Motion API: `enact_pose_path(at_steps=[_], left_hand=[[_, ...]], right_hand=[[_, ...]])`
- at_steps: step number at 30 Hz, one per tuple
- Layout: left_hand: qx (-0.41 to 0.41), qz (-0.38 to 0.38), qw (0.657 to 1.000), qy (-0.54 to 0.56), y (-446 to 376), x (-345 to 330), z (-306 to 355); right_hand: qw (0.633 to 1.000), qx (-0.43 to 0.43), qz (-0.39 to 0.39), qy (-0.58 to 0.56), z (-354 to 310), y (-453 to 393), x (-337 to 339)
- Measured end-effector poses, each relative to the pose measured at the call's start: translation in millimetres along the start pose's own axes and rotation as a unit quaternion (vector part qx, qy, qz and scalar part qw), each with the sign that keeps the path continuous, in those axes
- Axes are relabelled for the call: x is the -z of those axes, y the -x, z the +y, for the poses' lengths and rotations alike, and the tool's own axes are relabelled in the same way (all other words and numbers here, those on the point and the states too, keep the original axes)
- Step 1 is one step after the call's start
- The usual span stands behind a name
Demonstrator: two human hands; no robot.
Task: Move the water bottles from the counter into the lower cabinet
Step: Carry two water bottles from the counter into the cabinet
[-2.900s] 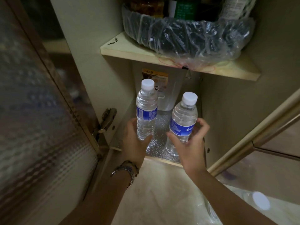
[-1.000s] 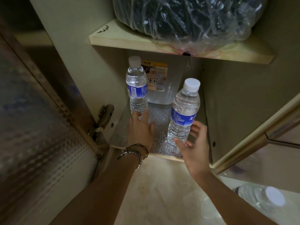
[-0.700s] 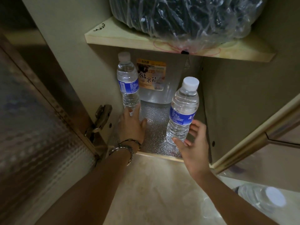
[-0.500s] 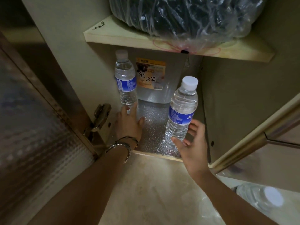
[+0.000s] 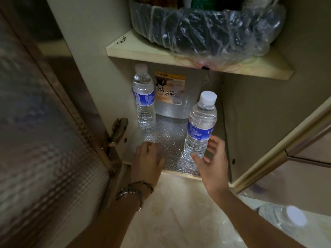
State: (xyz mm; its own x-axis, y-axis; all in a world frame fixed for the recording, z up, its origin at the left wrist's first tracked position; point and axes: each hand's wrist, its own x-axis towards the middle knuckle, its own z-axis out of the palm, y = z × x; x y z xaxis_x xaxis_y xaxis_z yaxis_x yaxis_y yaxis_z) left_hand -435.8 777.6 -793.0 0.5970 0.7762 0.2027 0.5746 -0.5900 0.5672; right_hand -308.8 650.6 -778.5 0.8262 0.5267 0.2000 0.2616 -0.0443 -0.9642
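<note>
Standing on the foil-lined floor of the lower cabinet [image 5: 170,140], the far-left water bottle [image 5: 144,97] is now on its own: half a second ago the left hand [image 5: 148,161] was at its base, and it has since pulled back toward the cabinet's near edge, fingers loosely spread and holding nothing. That bottle looks delivered, tucked against the left wall just beside a translucent container [image 5: 176,97] at the back. The near-right water bottle [image 5: 201,126] stands upright too, with the right hand [image 5: 213,161] open around its base, thumb on the near side and fingers curled behind; whether the skin touches the plastic I cannot tell, but it is no firm grasp. Judging from this, both bottles are down and the hands are letting go. A third bottle [image 5: 284,219], white-capped, lies low at the right outside the cabinet, so the task probably is not finished.

Both placed bottles wear blue labels with white print; on the right one a Chinese character like "南" shows, the rest too small. The container's orange label reads roughly "储米箱" in large brush characters. A black squiggle is scrawled on the shelf [image 5: 125,49] above, under a plastic-wrapped bundle [image 5: 206,29].
</note>
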Motion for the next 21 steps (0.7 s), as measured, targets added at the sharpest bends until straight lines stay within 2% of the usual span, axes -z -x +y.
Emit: enact_pose_path(at_steps=[5, 12, 21], left_hand=[[-0.059, 0.015, 0.997, -0.047, 24, -4, -3], [-0.085, -0.003, 0.986, -0.144, 29, -7, -6], [-0.091, 0.010, 0.984, -0.156, 29, -6, -6]], right_hand=[[1.000, -0.005, 0.000, 0.023, -2, -5, -7], [0.999, 0.012, -0.026, 0.046, -2, -20, -21], [0.996, 0.025, -0.059, 0.058, -2, -42, -48]])
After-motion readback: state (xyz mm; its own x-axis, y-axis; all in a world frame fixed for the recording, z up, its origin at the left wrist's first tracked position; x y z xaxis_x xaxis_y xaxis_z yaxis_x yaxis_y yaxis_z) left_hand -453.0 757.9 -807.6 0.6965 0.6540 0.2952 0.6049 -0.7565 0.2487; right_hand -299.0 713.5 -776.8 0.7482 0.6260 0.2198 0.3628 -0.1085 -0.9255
